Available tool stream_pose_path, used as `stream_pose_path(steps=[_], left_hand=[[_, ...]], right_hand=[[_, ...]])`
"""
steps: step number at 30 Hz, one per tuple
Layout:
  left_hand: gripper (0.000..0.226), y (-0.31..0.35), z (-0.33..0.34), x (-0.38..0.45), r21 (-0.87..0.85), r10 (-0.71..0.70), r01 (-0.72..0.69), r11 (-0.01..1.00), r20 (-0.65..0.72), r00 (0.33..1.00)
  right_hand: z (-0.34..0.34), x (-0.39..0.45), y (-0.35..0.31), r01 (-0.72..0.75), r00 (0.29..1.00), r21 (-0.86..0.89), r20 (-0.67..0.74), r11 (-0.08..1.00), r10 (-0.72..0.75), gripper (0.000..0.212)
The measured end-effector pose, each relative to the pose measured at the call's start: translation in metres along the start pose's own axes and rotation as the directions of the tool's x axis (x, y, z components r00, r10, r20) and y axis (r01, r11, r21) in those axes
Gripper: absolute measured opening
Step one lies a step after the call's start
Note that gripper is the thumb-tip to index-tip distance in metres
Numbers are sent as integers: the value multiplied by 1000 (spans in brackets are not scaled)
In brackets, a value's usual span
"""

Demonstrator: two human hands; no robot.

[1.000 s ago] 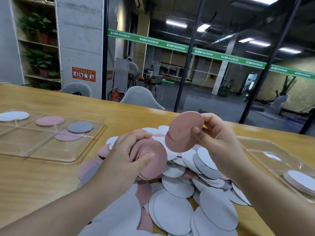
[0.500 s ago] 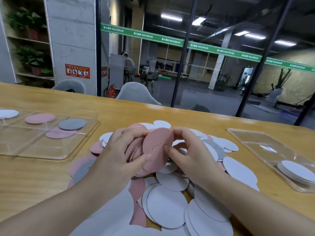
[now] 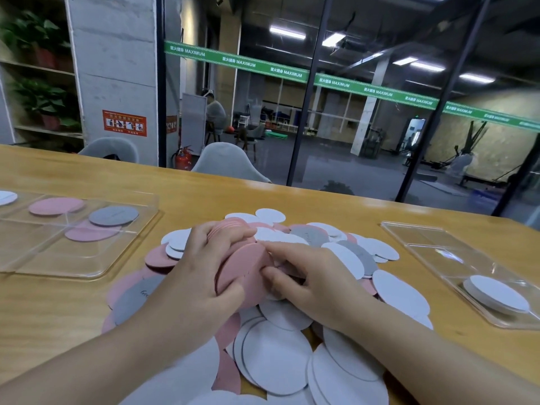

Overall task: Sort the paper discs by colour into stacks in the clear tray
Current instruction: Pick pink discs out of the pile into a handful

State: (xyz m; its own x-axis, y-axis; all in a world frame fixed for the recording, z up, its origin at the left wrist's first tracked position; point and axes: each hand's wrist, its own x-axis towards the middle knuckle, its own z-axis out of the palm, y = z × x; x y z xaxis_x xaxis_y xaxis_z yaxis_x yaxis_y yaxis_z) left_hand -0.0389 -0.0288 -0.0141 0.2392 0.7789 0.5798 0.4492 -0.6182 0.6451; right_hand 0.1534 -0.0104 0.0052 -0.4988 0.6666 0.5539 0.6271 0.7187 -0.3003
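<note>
Over pile | left hand fingers grip pink disc stack | right hand fingers pinch its edge

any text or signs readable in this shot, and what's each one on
"MAXIMUM": repeated in white along the green band on the glass wall; the characters before each one are too small to read.
Orange sign on the pillar: pictograms and small text, unreadable.
Second orange sign behind the glass: unreadable.
Faint marks on the grey disc in the left tray: too blurred to read.
</note>
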Motion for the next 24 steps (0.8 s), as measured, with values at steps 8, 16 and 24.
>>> stream_pose_path(steps=[8, 16, 24], left_hand=[[56, 0, 1, 0, 6, -18, 18, 1000, 4, 1000], [55, 0, 1, -1, 13, -15, 15, 1000, 0, 1000], [56, 0, 2, 0, 35, -5, 5, 999, -6, 1000]], right_hand=[[-31, 27, 40, -346, 938, -185, -38, 920, 345, 28], [-44, 64, 93, -536, 798, -283, 139, 795, 587, 31], [-50, 75, 89, -553, 625, -354, 422, 754, 656, 35]])
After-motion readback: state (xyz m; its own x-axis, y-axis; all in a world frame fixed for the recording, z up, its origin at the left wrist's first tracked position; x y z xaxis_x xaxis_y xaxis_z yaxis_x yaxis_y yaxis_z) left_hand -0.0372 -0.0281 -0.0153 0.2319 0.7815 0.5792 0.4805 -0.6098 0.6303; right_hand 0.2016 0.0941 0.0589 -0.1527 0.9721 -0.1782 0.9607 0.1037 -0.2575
